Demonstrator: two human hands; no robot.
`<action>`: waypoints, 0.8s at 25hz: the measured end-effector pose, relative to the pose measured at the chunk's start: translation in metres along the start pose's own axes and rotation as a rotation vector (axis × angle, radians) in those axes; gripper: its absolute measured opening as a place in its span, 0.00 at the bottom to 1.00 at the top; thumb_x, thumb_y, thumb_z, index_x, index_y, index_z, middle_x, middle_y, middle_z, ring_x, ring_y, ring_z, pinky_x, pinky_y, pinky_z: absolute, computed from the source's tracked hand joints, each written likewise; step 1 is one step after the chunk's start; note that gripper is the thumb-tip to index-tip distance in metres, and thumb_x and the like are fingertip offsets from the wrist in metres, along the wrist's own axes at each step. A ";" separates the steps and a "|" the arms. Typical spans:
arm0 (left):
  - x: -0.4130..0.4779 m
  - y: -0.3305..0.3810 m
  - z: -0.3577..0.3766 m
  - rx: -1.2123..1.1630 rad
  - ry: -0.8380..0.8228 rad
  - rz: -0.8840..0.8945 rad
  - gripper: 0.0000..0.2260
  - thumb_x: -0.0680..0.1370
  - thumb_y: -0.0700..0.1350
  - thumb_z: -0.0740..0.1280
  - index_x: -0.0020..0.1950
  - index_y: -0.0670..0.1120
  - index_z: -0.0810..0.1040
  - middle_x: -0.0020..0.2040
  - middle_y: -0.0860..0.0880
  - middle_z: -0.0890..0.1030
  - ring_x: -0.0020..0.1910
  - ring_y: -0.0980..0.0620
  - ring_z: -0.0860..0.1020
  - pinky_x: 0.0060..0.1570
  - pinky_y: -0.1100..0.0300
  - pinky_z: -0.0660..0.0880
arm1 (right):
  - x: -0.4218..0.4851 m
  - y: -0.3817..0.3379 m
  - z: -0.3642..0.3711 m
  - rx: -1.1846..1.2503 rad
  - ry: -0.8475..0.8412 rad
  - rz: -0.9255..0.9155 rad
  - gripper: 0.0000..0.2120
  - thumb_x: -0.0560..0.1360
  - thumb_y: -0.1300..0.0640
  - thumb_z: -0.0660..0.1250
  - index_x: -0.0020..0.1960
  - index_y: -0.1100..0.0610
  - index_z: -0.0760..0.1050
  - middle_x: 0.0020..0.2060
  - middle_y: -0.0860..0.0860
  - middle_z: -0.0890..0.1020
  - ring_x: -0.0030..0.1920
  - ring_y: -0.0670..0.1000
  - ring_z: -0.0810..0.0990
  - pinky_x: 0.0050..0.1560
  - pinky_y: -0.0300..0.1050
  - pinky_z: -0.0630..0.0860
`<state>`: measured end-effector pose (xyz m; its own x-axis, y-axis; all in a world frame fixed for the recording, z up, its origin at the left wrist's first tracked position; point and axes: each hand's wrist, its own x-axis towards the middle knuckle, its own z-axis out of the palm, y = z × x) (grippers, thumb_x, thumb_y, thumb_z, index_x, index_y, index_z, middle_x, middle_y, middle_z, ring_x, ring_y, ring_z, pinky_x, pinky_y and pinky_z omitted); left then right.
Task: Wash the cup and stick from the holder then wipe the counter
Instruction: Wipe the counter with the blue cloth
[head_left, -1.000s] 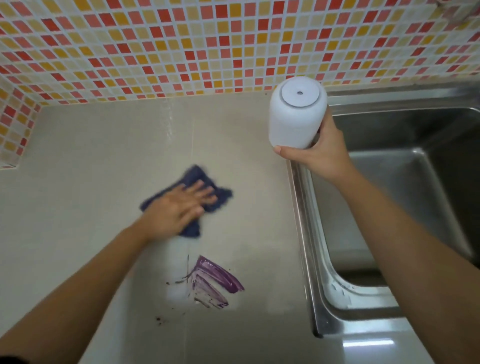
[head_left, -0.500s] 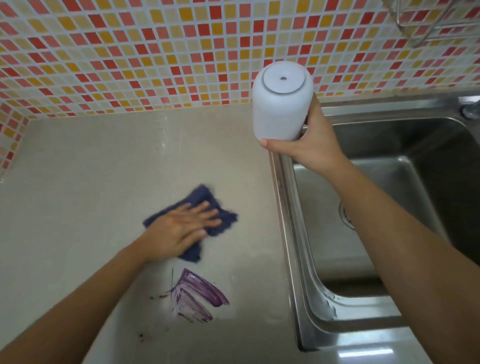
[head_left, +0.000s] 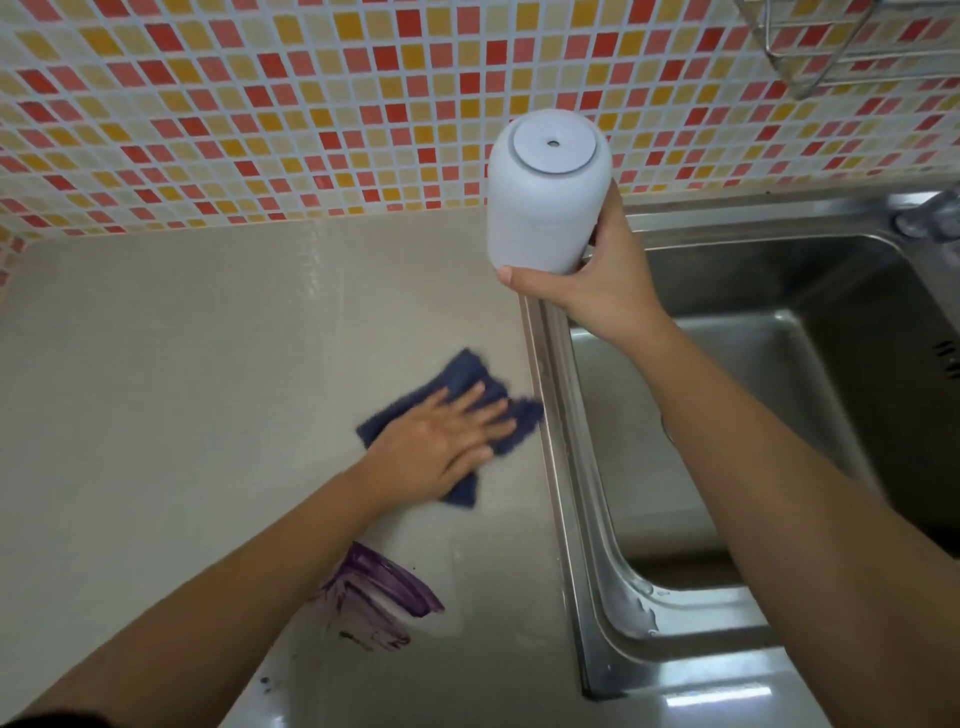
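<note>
My right hand (head_left: 602, 291) grips a white cup (head_left: 545, 202) upside down, its base with a small hole facing up, held in the air over the sink's left rim. My left hand (head_left: 441, 441) lies flat with straight fingers on a dark blue cloth (head_left: 462, 384), pressing it on the beige counter (head_left: 182, 389) close to the sink edge. A purple smear (head_left: 384, 587) stains the counter nearer to me, partly behind my left forearm. No stick is in view.
The steel sink (head_left: 779, 364) fills the right side, its raised rim (head_left: 566, 467) running beside the cloth. A tap base (head_left: 930, 218) stands at the far right. A wire rack (head_left: 831, 47) hangs on the mosaic tiled wall (head_left: 260, 104).
My left hand has slid the cloth to the right, up to the sink rim. The cup stays held over the rim in my right hand; the camera view shifted a little.
</note>
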<state>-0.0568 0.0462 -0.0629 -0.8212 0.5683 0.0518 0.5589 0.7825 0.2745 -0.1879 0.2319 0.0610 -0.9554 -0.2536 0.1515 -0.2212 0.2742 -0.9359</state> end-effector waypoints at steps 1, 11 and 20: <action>-0.024 0.000 -0.004 -0.022 -0.050 0.067 0.22 0.83 0.55 0.48 0.70 0.47 0.71 0.71 0.49 0.71 0.72 0.48 0.64 0.70 0.53 0.58 | 0.000 -0.001 0.001 0.006 -0.001 0.002 0.41 0.59 0.53 0.80 0.66 0.47 0.62 0.55 0.34 0.72 0.56 0.35 0.73 0.57 0.47 0.76; 0.087 -0.021 -0.001 -0.099 0.094 -0.408 0.23 0.82 0.53 0.47 0.75 0.47 0.61 0.76 0.48 0.61 0.76 0.46 0.55 0.72 0.49 0.53 | 0.000 0.009 0.000 -0.025 0.012 0.000 0.43 0.59 0.54 0.80 0.68 0.51 0.62 0.55 0.36 0.72 0.55 0.35 0.72 0.56 0.40 0.75; -0.042 -0.064 -0.019 -0.029 0.029 -0.021 0.23 0.82 0.57 0.46 0.70 0.49 0.70 0.70 0.48 0.71 0.74 0.57 0.58 0.71 0.52 0.57 | -0.005 -0.002 0.017 -0.022 -0.006 0.021 0.42 0.59 0.54 0.80 0.67 0.50 0.62 0.55 0.39 0.74 0.53 0.34 0.74 0.49 0.29 0.73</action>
<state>-0.0602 -0.0325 -0.0645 -0.8359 0.5439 0.0738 0.5383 0.7860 0.3040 -0.1796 0.2167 0.0566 -0.9587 -0.2534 0.1295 -0.2053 0.3003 -0.9315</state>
